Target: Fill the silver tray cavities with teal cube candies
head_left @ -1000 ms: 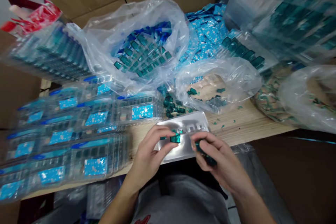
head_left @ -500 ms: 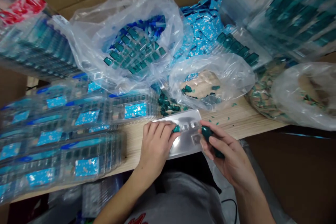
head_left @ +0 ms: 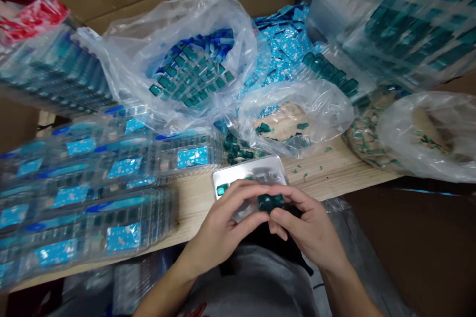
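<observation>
My right hand (head_left: 310, 223) is closed around several glossy dark teal pieces that look like press-on nails (head_left: 269, 203), pinched between thumb and fingers. My left hand (head_left: 230, 220) meets it there, its thumb and forefinger curled onto the same pieces. Under both hands lies a shallow clear plastic tray (head_left: 236, 173) with moulded slots. One teal nail (head_left: 222, 189) sits in its left end, and part of another shows above my left knuckles. The hands cover the tray's near side. Behind the tray is a loose pile of teal nails (head_left: 236, 147).
Stacked clear packs with blue printed packets (head_left: 122, 236) fill the left. Behind stand a plastic bag of teal and blue pieces (head_left: 178, 15), a heap of blue packets (head_left: 286, 39) and a smaller open bag (head_left: 330, 104). Another bag (head_left: 394, 133) stands right, near the wooden table's edge.
My left hand has left the nail in the tray and moved right to the pieces in my right hand. My right hand has shifted left and nearer to me.
</observation>
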{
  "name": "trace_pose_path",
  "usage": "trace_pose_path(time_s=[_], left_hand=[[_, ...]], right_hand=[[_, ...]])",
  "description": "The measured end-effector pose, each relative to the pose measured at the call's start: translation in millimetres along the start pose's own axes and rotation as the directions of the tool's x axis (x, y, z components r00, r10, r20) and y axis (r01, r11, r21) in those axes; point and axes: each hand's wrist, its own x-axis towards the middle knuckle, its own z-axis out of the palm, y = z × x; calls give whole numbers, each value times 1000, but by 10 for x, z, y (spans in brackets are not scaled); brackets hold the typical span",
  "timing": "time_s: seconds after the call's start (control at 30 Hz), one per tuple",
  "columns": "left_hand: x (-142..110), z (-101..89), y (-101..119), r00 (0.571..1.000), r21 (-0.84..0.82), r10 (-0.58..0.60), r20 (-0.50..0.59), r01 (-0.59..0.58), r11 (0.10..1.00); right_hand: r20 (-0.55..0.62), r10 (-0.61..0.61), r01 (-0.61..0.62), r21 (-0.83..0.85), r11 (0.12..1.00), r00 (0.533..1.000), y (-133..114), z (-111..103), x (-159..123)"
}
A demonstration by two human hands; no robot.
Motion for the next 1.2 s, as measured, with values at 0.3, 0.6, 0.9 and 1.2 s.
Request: trace_pose_path(time_s=[0.3, 0.6, 0.9, 1.2], left_hand=[[-75, -33, 28, 1000, -121, -5, 14, 7, 993], [123, 32, -150, 989, 81, 27, -147, -15, 997], [268, 126, -355, 931, 643, 364, -10, -273, 715], [193, 180, -303, 946, 650, 323, -2, -244, 720]], right_hand=[[-168, -217, 169, -260, 951, 962, -73, 66, -53], [-267, -200, 145, -211, 967, 943, -2, -189, -41], [-329, -221, 117, -307, 945, 918, 51, -318, -100], [-319, -165, 104, -201, 974, 933, 93, -369, -54]])
